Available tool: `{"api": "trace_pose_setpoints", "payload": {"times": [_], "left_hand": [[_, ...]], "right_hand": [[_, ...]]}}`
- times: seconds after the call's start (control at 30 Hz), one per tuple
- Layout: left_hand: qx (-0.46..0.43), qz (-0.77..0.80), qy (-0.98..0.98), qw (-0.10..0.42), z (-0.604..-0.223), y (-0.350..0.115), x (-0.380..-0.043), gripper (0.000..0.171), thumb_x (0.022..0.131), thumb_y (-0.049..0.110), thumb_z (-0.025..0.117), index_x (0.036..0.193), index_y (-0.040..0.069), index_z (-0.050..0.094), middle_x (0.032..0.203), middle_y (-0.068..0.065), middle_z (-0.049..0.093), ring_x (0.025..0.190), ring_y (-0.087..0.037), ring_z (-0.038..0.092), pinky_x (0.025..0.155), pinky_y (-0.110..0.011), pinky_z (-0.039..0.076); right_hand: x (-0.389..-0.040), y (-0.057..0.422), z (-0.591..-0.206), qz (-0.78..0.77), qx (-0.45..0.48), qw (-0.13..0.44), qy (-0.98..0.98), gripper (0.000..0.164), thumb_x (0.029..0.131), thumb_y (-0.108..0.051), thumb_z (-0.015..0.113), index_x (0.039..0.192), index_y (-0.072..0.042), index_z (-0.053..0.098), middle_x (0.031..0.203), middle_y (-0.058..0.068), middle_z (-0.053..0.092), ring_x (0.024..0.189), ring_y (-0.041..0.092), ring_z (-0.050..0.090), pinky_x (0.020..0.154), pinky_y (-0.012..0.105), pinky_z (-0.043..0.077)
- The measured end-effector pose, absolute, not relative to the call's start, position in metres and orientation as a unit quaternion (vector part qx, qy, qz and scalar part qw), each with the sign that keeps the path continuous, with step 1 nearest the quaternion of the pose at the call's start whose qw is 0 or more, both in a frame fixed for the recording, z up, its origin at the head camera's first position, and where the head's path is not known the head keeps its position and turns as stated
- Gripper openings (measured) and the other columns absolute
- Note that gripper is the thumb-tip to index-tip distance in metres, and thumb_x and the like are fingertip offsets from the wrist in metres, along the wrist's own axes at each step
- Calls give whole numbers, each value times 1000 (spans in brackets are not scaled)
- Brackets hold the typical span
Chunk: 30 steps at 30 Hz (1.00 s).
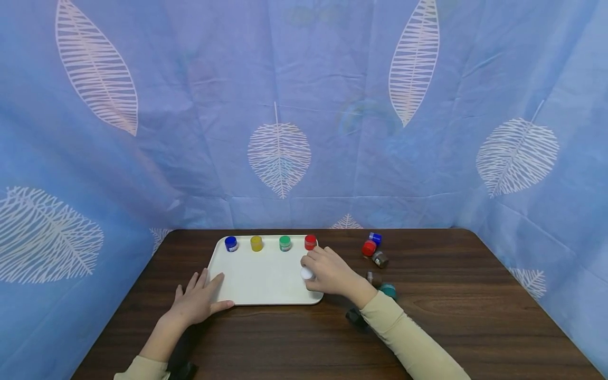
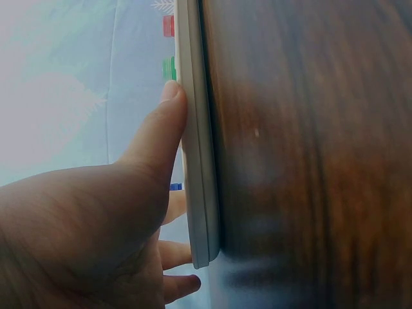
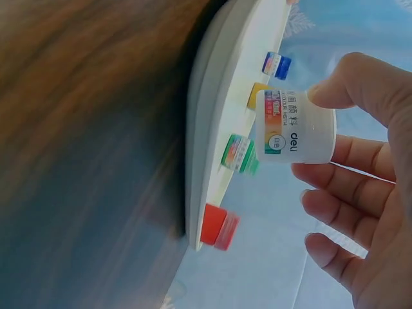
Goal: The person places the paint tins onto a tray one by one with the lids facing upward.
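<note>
A white paint jar (image 3: 296, 127) with a printed label is pinched between the thumb and fingers of my right hand (image 1: 330, 272), over the right part of the white tray (image 1: 266, 279). Along the tray's far side stand a blue paint jar (image 1: 231, 244), a yellow paint jar (image 1: 256, 243), a green paint jar (image 1: 285, 243) and a red paint jar (image 1: 310, 242). My left hand (image 1: 197, 301) rests with spread fingers at the tray's front left corner, its thumb along the front rim.
Right of the tray lie more paint jars on the dark wooden table (image 1: 451, 316): a blue jar (image 1: 375, 238), a red jar (image 1: 369, 248), a brownish jar (image 1: 380, 259), another brown jar (image 1: 373, 278) and a teal jar (image 1: 388, 291). A leaf-patterned blue curtain (image 1: 214, 132) hangs behind.
</note>
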<state>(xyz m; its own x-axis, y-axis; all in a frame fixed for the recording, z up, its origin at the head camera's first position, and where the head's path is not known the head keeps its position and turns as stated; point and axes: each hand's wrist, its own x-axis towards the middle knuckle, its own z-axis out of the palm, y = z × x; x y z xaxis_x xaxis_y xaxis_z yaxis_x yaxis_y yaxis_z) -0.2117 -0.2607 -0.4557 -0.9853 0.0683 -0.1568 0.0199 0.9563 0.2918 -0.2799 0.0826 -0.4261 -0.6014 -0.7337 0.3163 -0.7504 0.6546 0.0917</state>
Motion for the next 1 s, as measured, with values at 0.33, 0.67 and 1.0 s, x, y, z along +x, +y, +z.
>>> {"api": "trace_pose_setpoints", "payload": {"times": [0.33,0.67,1.0], "left_hand": [[26,144,986,77,-456,-261,-211,95,81,72,57,150,11,36,156,-36,16,142,-59,12,104,-81,8],[26,142,987,76,-457,-262,-212,96,81,73,56,151,11,35,156,-36,15,142,-58,12,104,-81,8],[28,145,986,77,-456,-262,-211,94,82,72,56,151,11,36,156,-36,16,142,-59,12,104,-81,10]], "right_hand": [[-290,52,-432,18,438,199,-876,27,79,-37,71,96,-17,64,90,-5,67,83,13,54,73,30,45],[-297,14,-438,6,449,178,-876,25,82,-39,67,96,-19,64,91,-7,68,86,10,57,71,25,44],[-302,-18,-437,0,459,164,-873,27,84,-41,66,99,-18,64,94,-7,69,86,11,57,74,26,46]]}}
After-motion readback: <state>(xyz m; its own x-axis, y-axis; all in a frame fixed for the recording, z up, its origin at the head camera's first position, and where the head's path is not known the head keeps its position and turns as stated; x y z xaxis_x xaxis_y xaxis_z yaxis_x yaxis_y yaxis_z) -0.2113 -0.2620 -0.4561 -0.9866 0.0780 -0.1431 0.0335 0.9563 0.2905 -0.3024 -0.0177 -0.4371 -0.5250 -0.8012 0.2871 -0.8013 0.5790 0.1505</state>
